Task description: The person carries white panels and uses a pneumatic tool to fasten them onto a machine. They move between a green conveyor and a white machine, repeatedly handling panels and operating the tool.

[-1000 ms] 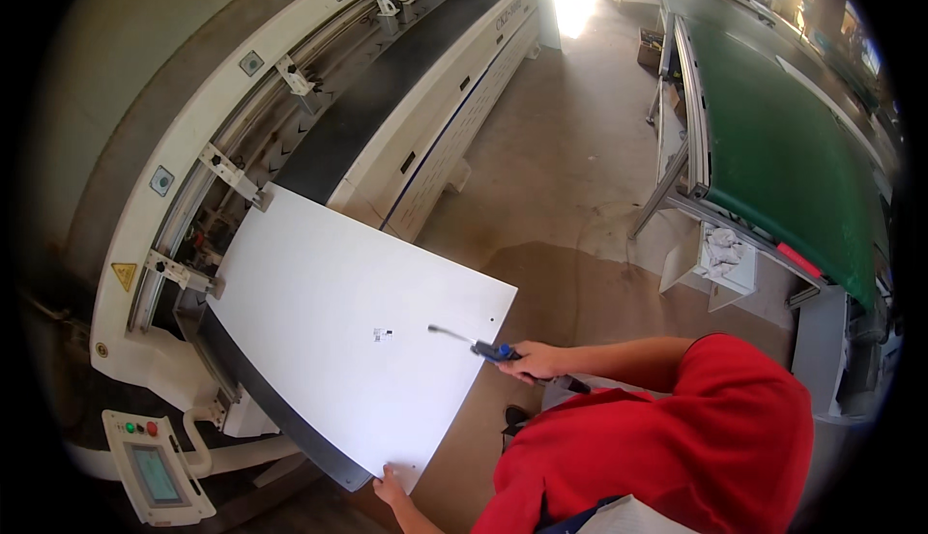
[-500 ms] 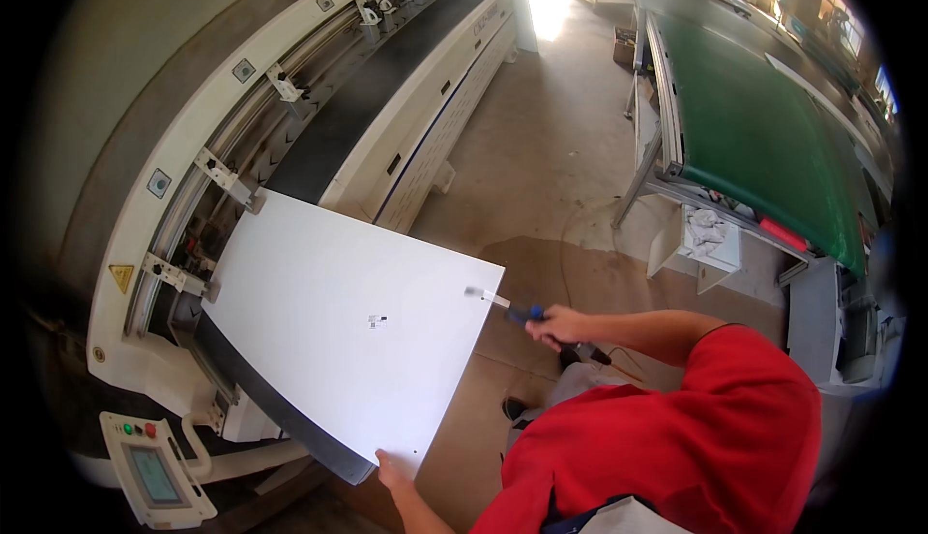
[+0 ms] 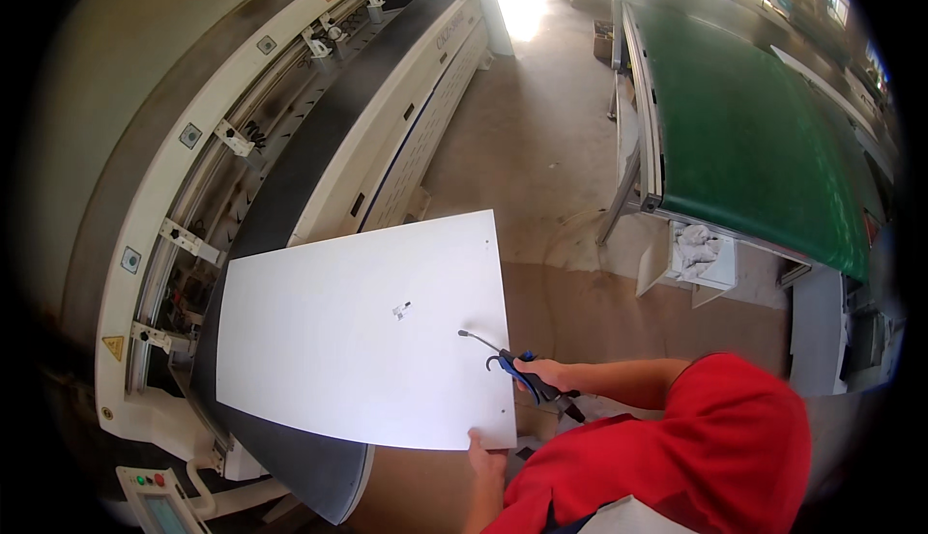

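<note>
A large white panel (image 3: 319, 341) with a small label near its middle rests partly on the machine's dark bed (image 3: 290, 459), its right end reaching out past the bed. My left hand (image 3: 486, 447) grips the panel's near edge close to the right corner, thumb on top and fingers hidden beneath. In my right hand (image 3: 543, 376) is a blue and black air blow gun (image 3: 522, 372). Its thin bent nozzle points left, over the panel's right part.
The long white machine (image 3: 387, 181) with clamps along its rail runs up the left side. A control panel (image 3: 159, 503) with buttons stands at lower left. To the right is a green conveyor belt (image 3: 744, 138), with a white box (image 3: 691, 254) of crumpled cloths below it.
The panel has turned and slid away from the machine's rail clamps toward me. My left hand has moved right with its edge. The blow gun has come lower, its nozzle now sharp.
</note>
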Demonstrator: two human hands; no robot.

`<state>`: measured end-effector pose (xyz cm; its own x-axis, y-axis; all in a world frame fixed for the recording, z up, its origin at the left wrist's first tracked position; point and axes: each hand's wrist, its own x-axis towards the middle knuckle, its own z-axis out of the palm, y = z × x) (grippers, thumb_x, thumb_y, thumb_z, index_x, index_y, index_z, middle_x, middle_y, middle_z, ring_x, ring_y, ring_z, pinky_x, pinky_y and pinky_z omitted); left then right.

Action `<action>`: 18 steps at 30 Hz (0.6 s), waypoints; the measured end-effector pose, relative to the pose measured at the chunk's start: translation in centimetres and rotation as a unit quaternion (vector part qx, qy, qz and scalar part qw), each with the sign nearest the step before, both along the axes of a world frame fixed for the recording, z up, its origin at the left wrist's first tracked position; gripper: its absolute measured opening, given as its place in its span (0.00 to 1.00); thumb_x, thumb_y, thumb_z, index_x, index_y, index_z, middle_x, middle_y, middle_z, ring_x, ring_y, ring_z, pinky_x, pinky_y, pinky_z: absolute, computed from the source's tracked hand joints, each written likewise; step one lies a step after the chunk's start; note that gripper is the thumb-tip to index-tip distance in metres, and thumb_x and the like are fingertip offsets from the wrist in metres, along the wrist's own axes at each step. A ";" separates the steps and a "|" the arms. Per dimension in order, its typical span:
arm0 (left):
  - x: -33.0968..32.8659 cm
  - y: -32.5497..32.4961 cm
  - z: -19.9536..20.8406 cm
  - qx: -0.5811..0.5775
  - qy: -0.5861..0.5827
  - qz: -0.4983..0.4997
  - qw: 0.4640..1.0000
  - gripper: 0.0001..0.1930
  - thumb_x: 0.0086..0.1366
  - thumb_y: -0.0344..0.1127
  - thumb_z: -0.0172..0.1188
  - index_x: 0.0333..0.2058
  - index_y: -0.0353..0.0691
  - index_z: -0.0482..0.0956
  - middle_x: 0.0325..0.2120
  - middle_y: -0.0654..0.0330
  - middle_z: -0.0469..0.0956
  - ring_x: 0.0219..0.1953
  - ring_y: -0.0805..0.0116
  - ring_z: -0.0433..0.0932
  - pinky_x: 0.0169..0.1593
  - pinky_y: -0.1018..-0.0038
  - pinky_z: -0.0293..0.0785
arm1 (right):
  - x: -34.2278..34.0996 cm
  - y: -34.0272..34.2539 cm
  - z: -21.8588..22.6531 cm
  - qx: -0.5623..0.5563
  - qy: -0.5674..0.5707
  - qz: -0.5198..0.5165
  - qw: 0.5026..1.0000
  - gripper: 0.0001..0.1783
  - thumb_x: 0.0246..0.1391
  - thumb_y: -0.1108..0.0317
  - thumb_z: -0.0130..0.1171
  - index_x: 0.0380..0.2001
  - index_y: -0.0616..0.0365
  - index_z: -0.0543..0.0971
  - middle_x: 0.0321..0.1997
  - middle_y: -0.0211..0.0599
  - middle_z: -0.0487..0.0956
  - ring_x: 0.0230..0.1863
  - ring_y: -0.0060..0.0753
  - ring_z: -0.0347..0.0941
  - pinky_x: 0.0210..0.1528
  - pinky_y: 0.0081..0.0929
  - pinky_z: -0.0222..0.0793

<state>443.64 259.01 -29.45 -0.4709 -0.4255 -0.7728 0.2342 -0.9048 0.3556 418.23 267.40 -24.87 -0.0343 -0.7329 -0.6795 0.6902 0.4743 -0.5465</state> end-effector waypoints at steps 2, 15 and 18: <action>-4.5 1.2 -0.4 0.084 0.027 -0.048 0.995 0.21 0.69 0.50 0.47 0.52 0.42 0.69 0.49 0.54 0.73 0.51 0.53 0.72 0.54 0.52 0.70 | -1.6 0.6 0.9 0.021 -0.007 -0.043 0.999 0.27 0.60 0.39 0.45 0.28 0.53 0.77 0.28 0.29 0.77 0.23 0.23 0.70 0.26 0.24 0.69; -2.1 -32.7 -4.1 -0.136 -0.053 0.290 0.946 0.18 0.66 0.45 0.53 0.48 0.39 0.72 0.45 0.59 0.76 0.50 0.58 0.73 0.55 0.60 0.69 | -26.3 -6.3 1.1 0.078 0.125 -0.285 0.947 0.26 0.56 0.39 0.51 0.28 0.52 0.74 0.22 0.29 0.73 0.19 0.26 0.70 0.19 0.28 0.68; -3.3 -38.7 -2.8 -0.179 -0.077 0.355 0.914 0.20 0.65 0.43 0.56 0.50 0.36 0.71 0.46 0.57 0.75 0.49 0.58 0.73 0.55 0.61 0.69 | -32.0 -8.7 1.3 0.106 0.211 -0.334 0.913 0.24 0.55 0.39 0.54 0.31 0.51 0.73 0.23 0.29 0.72 0.19 0.27 0.69 0.19 0.29 0.68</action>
<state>440.38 220.34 -32.30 0.1251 -0.8201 -0.5584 0.6406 -0.3630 0.6767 386.22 258.65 -23.56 -0.7165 -0.3073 -0.6263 0.6133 0.1504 -0.7754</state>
